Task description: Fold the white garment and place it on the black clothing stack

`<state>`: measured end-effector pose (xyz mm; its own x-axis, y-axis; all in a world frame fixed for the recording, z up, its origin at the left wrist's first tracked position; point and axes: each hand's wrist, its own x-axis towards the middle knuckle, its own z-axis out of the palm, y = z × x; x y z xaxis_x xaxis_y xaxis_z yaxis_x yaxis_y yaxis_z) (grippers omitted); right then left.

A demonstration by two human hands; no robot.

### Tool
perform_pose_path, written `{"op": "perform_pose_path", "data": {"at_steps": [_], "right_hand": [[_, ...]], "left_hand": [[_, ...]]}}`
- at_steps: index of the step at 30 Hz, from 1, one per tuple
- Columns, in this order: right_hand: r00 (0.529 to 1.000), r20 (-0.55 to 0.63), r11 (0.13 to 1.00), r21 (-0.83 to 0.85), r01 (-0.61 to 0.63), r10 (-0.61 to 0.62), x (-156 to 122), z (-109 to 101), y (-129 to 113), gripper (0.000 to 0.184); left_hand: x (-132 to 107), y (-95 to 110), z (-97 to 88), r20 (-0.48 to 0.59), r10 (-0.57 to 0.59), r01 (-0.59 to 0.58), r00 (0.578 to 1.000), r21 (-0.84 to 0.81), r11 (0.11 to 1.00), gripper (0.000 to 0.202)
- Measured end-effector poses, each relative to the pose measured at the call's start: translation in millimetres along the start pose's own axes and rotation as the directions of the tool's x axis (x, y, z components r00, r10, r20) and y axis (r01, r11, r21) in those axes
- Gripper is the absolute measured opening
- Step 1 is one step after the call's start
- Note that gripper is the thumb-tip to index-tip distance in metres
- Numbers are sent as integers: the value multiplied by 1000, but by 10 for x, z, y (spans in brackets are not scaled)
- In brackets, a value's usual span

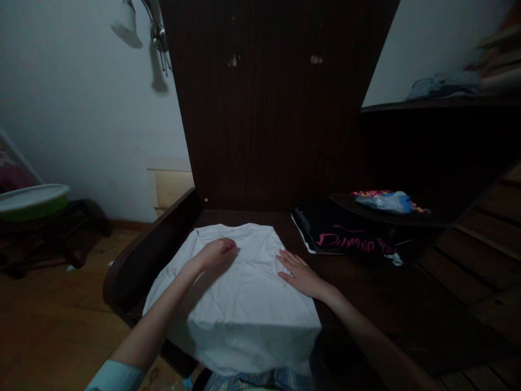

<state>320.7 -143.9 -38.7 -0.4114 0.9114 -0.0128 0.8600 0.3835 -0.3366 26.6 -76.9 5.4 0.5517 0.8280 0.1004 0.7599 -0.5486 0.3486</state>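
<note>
A white garment (pixel 252 304), perhaps a shirt, is spread over the dark wooden seat, its near end hanging over the front edge. Over its upper left part is my left hand (pixel 217 253), fingers curled together, with no cloth visibly drawn up into them. My right hand (pixel 299 271) lies flat on the garment's right edge, fingers stretched out, beside a narrow fold in the cloth.
To the right lies a folded black garment (pixel 345 233) with pink lettering. Above it, a small dark shelf (pixel 435 218) carries a colourful plastic packet (pixel 385 202). A wooden armrest (pixel 130 255) borders the left side; a green basin (pixel 36 203) stands beyond it.
</note>
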Motion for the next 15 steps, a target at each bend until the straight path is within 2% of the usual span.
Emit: {"op": "perform_pose_path", "data": {"at_steps": [3, 6, 9, 13, 15], "right_hand": [[1000, 14, 1000, 26, 3, -3, 61, -67, 12, 54], [997, -72, 997, 69, 22, -17, 232, -125, -77, 45], [983, -185, 992, 122, 34, -11, 455, -111, -247, 43], [986, -164, 997, 74, -23, 35, 659, 36, -486, 52], [981, -196, 999, 40, 12, -4, 716, 117, -616, 49]], "left_hand": [[-95, -376, -164, -129, -215, 231, 968, 125, 965, 35], [-117, -657, -118, -245, -325, 373, 914, 186, 909, 43], [-78, -788, 94, -318, -345, 417, 883, 197, 887, 40], [-29, -834, 314, -316, -325, 403, 891, 222, 888, 39], [-26, -824, 341, -302, -331, 408, 894, 245, 879, 41]]}}
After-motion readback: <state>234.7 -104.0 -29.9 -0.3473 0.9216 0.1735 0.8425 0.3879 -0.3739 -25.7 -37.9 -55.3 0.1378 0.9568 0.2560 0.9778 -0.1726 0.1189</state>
